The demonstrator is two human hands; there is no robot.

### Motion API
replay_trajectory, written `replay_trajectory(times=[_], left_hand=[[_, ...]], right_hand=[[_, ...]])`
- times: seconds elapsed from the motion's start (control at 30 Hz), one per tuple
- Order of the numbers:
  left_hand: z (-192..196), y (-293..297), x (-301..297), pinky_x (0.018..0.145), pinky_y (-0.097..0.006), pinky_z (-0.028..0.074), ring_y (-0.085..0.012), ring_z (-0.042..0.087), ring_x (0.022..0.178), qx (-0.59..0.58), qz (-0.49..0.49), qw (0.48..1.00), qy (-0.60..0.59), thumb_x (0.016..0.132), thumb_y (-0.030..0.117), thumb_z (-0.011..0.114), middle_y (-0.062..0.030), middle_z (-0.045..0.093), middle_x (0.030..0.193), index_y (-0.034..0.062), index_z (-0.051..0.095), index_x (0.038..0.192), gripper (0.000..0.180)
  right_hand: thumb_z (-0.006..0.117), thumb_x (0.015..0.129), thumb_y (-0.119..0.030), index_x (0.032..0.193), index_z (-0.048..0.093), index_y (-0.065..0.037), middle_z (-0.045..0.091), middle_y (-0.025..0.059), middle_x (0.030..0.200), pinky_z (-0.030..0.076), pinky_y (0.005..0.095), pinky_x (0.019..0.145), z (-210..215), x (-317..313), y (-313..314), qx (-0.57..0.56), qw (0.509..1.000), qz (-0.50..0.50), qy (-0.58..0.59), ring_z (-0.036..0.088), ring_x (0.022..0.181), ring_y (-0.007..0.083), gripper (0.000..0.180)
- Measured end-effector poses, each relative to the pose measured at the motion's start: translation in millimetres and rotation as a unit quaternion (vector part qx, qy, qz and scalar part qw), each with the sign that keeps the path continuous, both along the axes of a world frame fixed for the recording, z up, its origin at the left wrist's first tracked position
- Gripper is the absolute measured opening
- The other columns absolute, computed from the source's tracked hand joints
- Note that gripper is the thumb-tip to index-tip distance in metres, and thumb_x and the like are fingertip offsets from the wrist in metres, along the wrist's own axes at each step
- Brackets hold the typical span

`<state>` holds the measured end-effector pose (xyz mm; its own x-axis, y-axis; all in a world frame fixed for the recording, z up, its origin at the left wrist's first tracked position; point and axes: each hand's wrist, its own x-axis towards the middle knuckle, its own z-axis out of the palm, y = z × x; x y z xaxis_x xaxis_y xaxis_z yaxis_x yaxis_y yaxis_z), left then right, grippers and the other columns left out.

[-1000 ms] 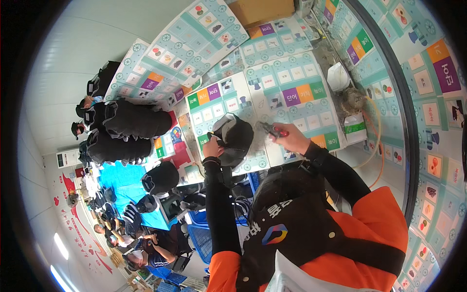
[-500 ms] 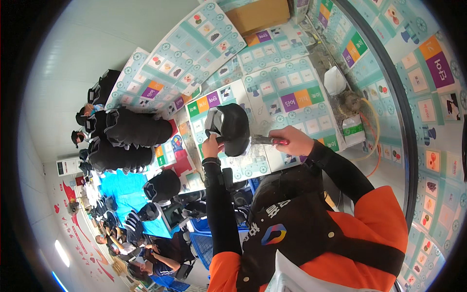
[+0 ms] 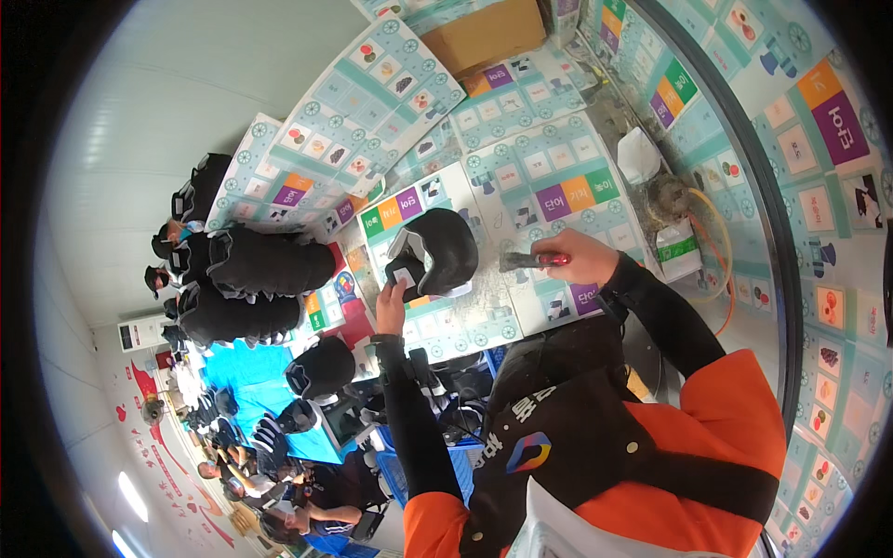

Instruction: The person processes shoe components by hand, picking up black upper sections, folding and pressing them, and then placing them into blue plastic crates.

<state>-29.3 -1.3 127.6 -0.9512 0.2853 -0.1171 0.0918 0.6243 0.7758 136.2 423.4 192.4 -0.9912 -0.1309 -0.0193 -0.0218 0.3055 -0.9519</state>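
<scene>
On the patterned worktop [image 3: 526,191] before me sits a black rounded, cap-like piece [image 3: 446,246] with a pale grey inner edge. My left hand [image 3: 391,310] pinches its lower left end, where a dark flap hangs down. To the right, my right hand [image 3: 581,258] grips a red-handled brush-like tool [image 3: 521,261]. Its flat grey head points left and stays apart from the black piece. The exact kind of head is hard to make out.
Stacks of similar black pieces [image 3: 270,265] stand at the left. Patterned boards [image 3: 367,84] lean behind. At the right are a white container [image 3: 638,154], a green-and-white pack [image 3: 677,245] and a yellow hose [image 3: 726,246]. People sit [image 3: 326,502] at the lower left, near a blue sheet [image 3: 246,372].
My right hand has drawn the tool away from the black piece, slightly up and to the right. My left hand has shifted lower left, and the piece has turned a little.
</scene>
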Motion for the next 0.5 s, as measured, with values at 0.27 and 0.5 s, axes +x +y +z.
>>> replay_trajectory(times=[0.27,0.5], left_hand=[[19.5,0.5,-12.0,0.070,-0.039,0.047,-0.0308,0.064,0.078,-0.057,-0.038,0.998,0.008,0.099,0.029,0.062,-0.0187,0.062,0.080,0.0010,0.060,0.099,0.028],[46.2,-7.3,-14.9,0.085,-0.028,0.050,-0.0141,0.063,0.097,0.012,-0.062,0.990,-0.127,0.103,0.025,0.059,-0.0063,0.069,0.108,0.0037,0.058,0.135,0.039]], right_hand=[[0.062,0.080,-0.012,0.102,0.062,-0.004,0.061,0.0166,0.078,0.045,0.0414,0.065,20.0,-15.5,15.4,0.037,0.994,0.100,0.006,0.061,0.073,0.0388,0.024],[0.063,0.078,-0.014,0.099,0.062,-0.003,0.059,0.0174,0.074,0.044,0.0426,0.065,-3.3,-8.0,30.8,0.029,0.996,0.079,0.015,0.059,0.070,0.0377,0.024]])
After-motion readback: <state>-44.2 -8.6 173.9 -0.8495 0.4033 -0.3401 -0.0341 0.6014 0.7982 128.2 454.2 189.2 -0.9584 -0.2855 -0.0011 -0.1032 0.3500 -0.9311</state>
